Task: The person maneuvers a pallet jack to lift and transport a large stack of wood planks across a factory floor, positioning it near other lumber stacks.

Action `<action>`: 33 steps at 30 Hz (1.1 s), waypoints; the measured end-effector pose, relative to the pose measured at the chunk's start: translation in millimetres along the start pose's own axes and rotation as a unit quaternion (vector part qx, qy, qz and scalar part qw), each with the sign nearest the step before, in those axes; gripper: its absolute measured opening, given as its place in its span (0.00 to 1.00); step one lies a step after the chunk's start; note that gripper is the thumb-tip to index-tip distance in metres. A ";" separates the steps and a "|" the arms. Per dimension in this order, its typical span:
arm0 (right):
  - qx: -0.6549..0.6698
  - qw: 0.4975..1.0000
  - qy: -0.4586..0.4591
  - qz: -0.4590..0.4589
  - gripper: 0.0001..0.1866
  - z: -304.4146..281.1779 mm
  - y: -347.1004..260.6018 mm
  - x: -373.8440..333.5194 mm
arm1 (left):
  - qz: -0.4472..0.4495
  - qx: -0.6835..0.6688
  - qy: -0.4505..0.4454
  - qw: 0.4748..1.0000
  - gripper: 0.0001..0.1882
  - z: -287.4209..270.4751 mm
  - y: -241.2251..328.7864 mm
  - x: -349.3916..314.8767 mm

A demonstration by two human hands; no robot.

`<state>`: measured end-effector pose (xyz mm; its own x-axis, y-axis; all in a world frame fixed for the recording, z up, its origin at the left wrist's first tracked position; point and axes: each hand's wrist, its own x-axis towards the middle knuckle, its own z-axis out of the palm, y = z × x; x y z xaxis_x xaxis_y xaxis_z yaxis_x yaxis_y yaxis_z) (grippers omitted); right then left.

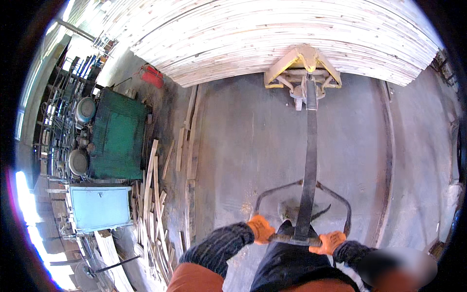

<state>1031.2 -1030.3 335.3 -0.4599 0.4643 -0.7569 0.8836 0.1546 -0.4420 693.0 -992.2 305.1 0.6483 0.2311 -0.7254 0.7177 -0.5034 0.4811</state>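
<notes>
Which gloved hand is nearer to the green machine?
The left hand, on the left side of the handle; the right hand is farther away.

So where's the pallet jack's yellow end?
In the head view, the yellow end is high up, just right of centre, by the stacked boards, at the far end of the long handle.

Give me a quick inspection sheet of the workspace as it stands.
Surface: grey floor, stained.
Things in use: yellow pallet truck at the near edge of a stack of boards; its forks are hidden.
Clutter: loose wood strips on the floor, left side.
Hands: orange-gloved left hand and right hand, both closed on the truck's crossbar.
Cables: nothing seen clearly.
Surroundings: green-topped machine and light-blue unit at left.
</notes>
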 end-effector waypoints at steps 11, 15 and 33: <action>-0.028 0.999 -0.029 0.027 0.37 75.0 41.0 77.9 | -0.016 -0.003 0.059 0.998 0.13 83.4 -35.9 79.5; -0.005 0.998 -0.011 0.067 0.40 27.2 14.3 31.2 | -0.053 0.024 0.038 0.998 0.14 44.3 -6.2 49.2; -0.001 1.000 -0.017 0.003 0.42 17.7 13.6 18.6 | -0.001 0.010 -0.016 1.000 0.17 -0.7 -0.8 10.0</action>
<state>1033.1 -1035.0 306.7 -0.4577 0.4351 -0.7754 0.8863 0.1537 -0.4369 699.1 -988.9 297.8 0.6377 0.2062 -0.7421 0.7139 -0.5199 0.4691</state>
